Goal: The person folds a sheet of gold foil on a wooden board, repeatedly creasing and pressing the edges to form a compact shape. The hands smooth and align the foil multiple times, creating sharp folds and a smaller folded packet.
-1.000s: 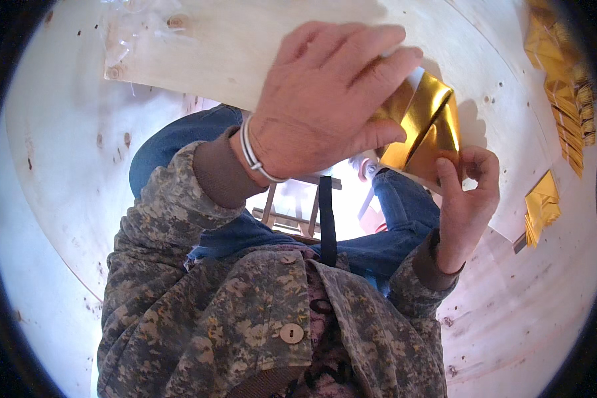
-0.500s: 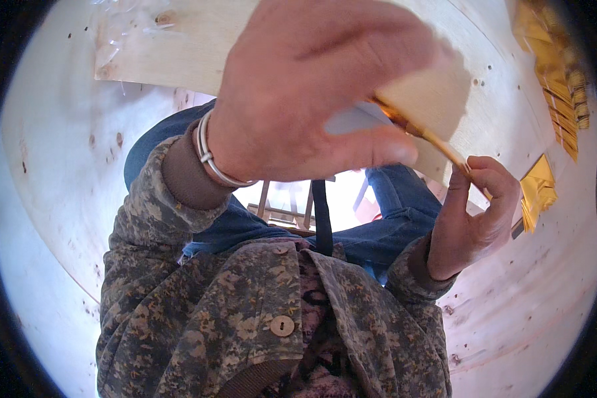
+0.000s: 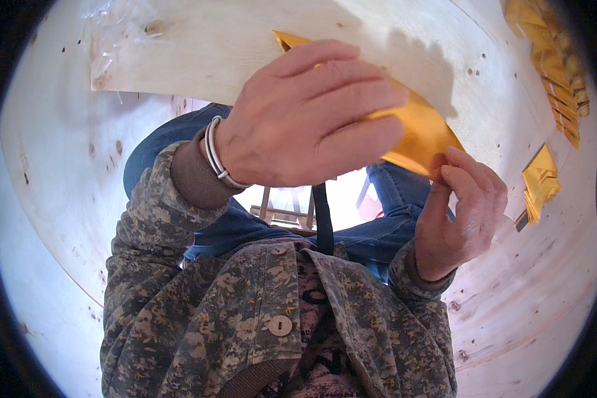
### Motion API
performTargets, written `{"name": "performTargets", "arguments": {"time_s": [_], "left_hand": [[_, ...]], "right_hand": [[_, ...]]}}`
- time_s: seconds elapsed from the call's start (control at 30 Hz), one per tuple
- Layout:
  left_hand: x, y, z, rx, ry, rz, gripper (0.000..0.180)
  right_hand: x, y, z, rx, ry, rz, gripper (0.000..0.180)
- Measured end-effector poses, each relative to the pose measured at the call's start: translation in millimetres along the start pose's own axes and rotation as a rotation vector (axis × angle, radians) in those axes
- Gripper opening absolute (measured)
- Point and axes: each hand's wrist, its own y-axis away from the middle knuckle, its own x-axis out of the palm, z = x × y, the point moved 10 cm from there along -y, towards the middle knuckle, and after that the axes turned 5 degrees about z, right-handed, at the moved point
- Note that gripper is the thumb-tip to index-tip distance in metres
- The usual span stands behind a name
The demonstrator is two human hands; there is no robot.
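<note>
A sheet of shiny gold paper (image 3: 421, 132) is held up over the pale wooden board, slanting from upper left to lower right. My right hand (image 3: 464, 205) pinches its lower right end between thumb and fingers. Across the middle of the sheet lies my left hand (image 3: 318, 116), back toward me, thumb and fingers drawn together with gold showing between them. It hides much of the paper, whose pointed, folded corner sticks out beyond the knuckles. The left fingertips' exact grip is partly hidden.
The wooden board (image 3: 179, 60) spans the space ahead of me, with clear plastic scraps (image 3: 109, 33) at its left. To the right lie a folded gold piece (image 3: 540, 176) and a stack of gold pieces (image 3: 557, 79). My jeans-clad legs are underneath.
The gold paper has turned from nearly edge-on to show its broad face. My left hand's thumb and fingers have closed together over it, and my right hand has shifted slightly left.
</note>
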Motion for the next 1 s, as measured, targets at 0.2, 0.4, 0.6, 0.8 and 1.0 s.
{"name": "performTargets", "arguments": {"time_s": [0.2, 0.4, 0.6, 0.8, 1.0], "left_hand": [[25.9, 7.8, 15.7, -0.109, 0.090, 0.186, 0.058], [34.5, 9.6, 19.9, -0.130, 0.095, 0.271, 0.063], [38.6, 8.1, 23.9, -0.141, 0.069, 0.283, 0.066], [35.4, 11.2, 45.7, -0.350, 0.330, 0.221, 0.049], [39.7, 19.5, 58.1, -0.648, 0.418, 0.088, 0.028]], "right_hand": [[7.5, 3.5, 1.1, -0.016, -0.005, 0.104, 0.021], [16.4, 1.3, 2.4, -0.039, -0.087, 0.234, 0.026], [14.7, -6.0, -6.3, 0.033, -0.129, 0.198, 0.025], [30.8, -15.1, -33.7, 0.198, -0.229, 0.113, 0.017], [47.7, -23.2, -42.7, 0.188, -0.212, 0.097, 0.010]]}}
